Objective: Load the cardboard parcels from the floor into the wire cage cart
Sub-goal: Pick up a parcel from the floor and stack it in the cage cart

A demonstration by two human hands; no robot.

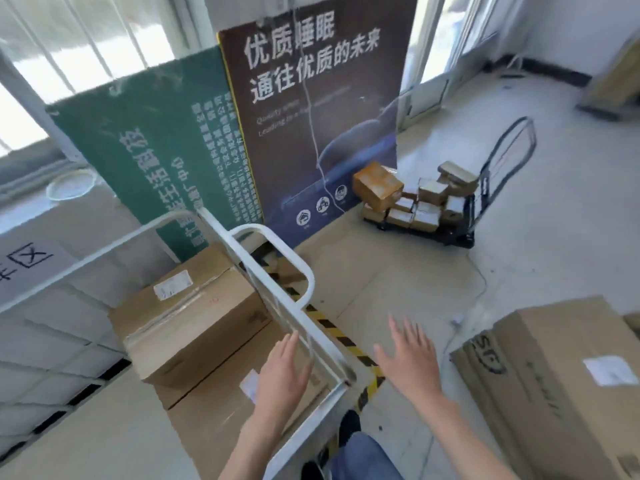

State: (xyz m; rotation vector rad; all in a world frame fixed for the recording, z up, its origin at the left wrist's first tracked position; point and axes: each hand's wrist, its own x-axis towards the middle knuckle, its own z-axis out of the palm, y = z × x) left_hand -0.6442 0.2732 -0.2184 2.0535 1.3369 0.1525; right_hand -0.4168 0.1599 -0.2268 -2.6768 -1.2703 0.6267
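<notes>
Parcels: two large cardboard parcels already sit inside the wire cage cart (304, 327); a taped one (187, 317) lies on top of a lower one (221, 403), each with a white label.
Left hand (282, 379): empty, fingers spread and flat, palm down over the lower parcel, just inside the cart's near corner; I cannot tell whether it touches the cardboard.
Right hand (410, 358): empty, fingers splayed wide, held over the floor outside the cart, touching nothing.
Hands together: both unclenched, well apart, with the cart's white side rail between them.
Parcel on the floor (554, 382): a long cardboard box with black printing and a white label lies at the right, near the right hand but clear of it.
Cart: white tube frame with a rounded corner loop (277, 251); its mesh wall runs along the left.
Person: blue trouser legs (363, 459) and dark shoes show at the bottom edge, beside the cart.
Floor (519, 265): pale and worn, with a yellow-and-black hazard stripe (346, 341) running under the cart's edge.
Room: a green board (156, 161) and a dark poster with white Chinese lettering (311, 116) lean behind the cart.
Far side: a small black hand trolley (450, 233) stacked with little cardboard boxes (415, 199) stands well apart, near the poster.
Windows: bright light comes in behind the boards.
</notes>
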